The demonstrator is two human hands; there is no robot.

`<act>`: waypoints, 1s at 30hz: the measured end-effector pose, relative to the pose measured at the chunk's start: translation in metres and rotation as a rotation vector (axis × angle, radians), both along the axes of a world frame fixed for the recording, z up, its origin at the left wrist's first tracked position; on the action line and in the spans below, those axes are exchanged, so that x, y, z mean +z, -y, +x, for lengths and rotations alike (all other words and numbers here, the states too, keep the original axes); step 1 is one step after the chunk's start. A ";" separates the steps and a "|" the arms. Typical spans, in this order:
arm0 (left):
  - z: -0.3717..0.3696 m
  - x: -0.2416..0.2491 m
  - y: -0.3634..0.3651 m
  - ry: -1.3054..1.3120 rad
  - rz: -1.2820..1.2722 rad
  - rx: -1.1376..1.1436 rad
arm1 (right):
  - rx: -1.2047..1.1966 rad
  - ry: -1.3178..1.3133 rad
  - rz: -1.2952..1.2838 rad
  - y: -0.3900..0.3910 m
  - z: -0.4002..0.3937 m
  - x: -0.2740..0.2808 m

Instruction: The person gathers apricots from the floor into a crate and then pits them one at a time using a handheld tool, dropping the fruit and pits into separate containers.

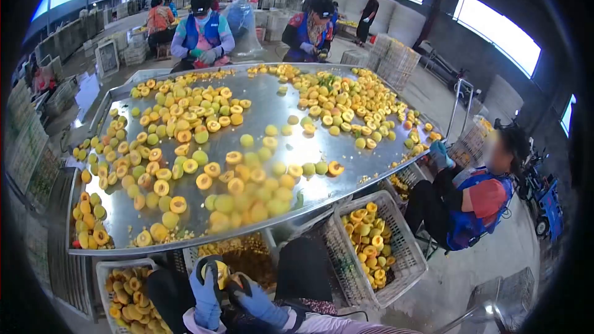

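Both of my hands wear blue gloves and are close together over my lap, below the metal table's near edge. My left hand point(208, 291) is closed around a yellow fruit point(221, 274). Beside it, my right hand point(257, 300) is closed on something dark and orange-brown that I cannot make out. On the metal table point(260, 96) lie many yellow-green fruits point(185, 117), some cut open with their pits showing. Behind my hands, a crate point(271, 244) under the table edge holds small yellow-brown pieces.
Crates of fruit stand at the lower left point(124, 264) and right point(405, 266). A seated co-worker point(482, 201) is at the table's right end. Two co-workers point(204, 34) sit across it. Stacked crates point(396, 62) stand behind.
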State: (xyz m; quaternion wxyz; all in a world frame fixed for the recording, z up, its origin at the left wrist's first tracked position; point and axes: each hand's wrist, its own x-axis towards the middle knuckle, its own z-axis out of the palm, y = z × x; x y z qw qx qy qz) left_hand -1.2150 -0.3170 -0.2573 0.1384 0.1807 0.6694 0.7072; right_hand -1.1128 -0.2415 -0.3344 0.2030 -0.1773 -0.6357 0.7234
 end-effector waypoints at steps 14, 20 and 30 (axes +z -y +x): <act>-0.017 -0.012 0.044 0.124 -0.260 -0.423 | 0.261 0.009 0.127 -0.046 -0.010 0.062; -0.005 -0.011 0.026 0.434 0.058 -0.048 | 0.035 0.085 0.368 -0.035 -0.016 0.064; 0.017 -0.004 0.011 -0.154 -0.254 -0.003 | 0.078 0.262 0.412 -0.023 -0.008 0.058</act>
